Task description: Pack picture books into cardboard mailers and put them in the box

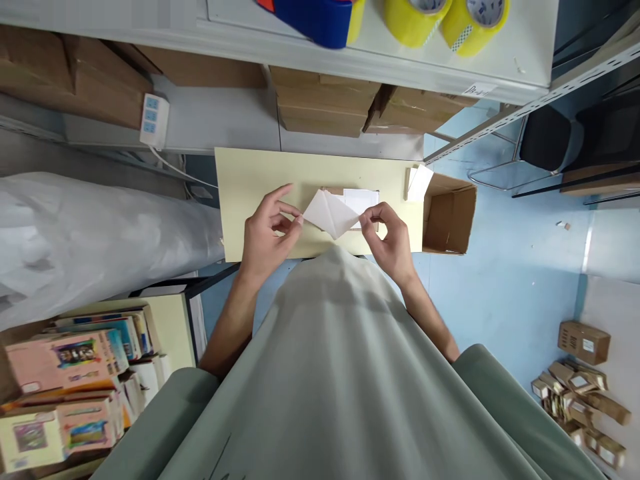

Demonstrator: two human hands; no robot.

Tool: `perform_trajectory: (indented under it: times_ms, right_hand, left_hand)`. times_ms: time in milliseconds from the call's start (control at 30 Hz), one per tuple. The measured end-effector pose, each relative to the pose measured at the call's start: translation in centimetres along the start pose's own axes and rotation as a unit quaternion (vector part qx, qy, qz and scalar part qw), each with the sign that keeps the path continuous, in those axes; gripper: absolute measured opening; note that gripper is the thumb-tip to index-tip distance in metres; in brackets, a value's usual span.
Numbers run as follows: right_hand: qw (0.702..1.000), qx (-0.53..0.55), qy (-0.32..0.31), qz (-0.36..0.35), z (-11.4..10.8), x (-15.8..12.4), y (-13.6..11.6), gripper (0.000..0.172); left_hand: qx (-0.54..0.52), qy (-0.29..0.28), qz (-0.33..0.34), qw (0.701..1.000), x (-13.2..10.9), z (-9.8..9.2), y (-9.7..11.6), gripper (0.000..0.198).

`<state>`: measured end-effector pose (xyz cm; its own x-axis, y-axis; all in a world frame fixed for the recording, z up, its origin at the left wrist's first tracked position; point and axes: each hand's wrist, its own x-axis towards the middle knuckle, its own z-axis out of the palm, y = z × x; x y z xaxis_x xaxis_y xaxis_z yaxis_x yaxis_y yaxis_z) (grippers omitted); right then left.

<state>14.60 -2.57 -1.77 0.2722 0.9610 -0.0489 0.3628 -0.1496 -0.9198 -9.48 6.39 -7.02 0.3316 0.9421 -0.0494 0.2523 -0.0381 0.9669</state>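
Observation:
A creased white paper (331,212), perhaps folded or an opened envelope, is stretched between my two hands above the pale yellow table (260,167). My left hand (270,233) pinches its left corner between thumb and forefinger, the other fingers spread. At the opposite corner, my right hand (387,240) grips the paper with thumb and fingertips. Beneath the paper lies a white sheet (363,197), on or in something brown like a shallow cardboard box that is mostly hidden. More white papers (419,182) sit at the table's right end.
An open cardboard box (457,217) stands against the table's right end. Above the table's far side runs a shelf (530,40) with yellow tape rolls (415,20) and a blue tape dispenser (320,20). A power strip (155,120), a large wrapped bundle (110,233) and books (75,360) are left.

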Motion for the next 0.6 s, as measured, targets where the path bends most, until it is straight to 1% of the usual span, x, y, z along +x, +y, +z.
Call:
perform_trajectory:
  times_ms: [100, 200, 267, 333, 400, 500, 533, 600]
  right_hand:
    - [0.999, 0.011, 0.03, 0.014, 1.2, -0.2, -0.4, 0.038]
    - [0.997, 0.024, 0.072, 0.024, 2.5, -0.6, -0.8, 0.04]
    - [0.994, 0.028, 0.097, 0.031, 3.3, -0.9, -0.9, 0.039]
    - [0.992, 0.029, 0.117, 0.037, 4.1, -1.2, -1.0, 0.038]
    - [0.99, 0.033, 0.13, 0.045, 4.7, -1.5, -1.2, 0.037]
    - [0.987, 0.042, 0.141, 0.06, 5.4, -1.8, -1.5, 0.036]
    - [0.987, 0.044, 0.142, 0.067, 5.7, -1.9, -1.5, 0.036]
    - [0.985, 0.045, 0.143, 0.081, 6.2, -2.1, -1.6, 0.037]
  left_hand:
    - [-0.016, 0.015, -0.028, 0.999, 0.6, -1.9, -3.2, 0.06]
    - [-0.026, 0.035, -0.049, 0.998, 1.4, -4.0, -7.1, 0.055]
    - [-0.033, 0.056, -0.063, 0.996, 2.0, -5.7, -9.6, 0.051]
    - [-0.022, 0.081, -0.099, 0.992, 2.7, -7.6, -11.5, 0.047]
    - [0.031, 0.104, -0.151, 0.983, 3.3, -9.8, -12.8, 0.044]
    - [0.155, 0.13, -0.22, 0.955, 4.3, -13.5, -13.7, 0.041]
    - [0.194, 0.134, -0.232, 0.944, 4.7, -14.8, -13.9, 0.042]
    - [0.271, 0.125, -0.233, 0.925, 5.6, -17.2, -14.2, 0.043]
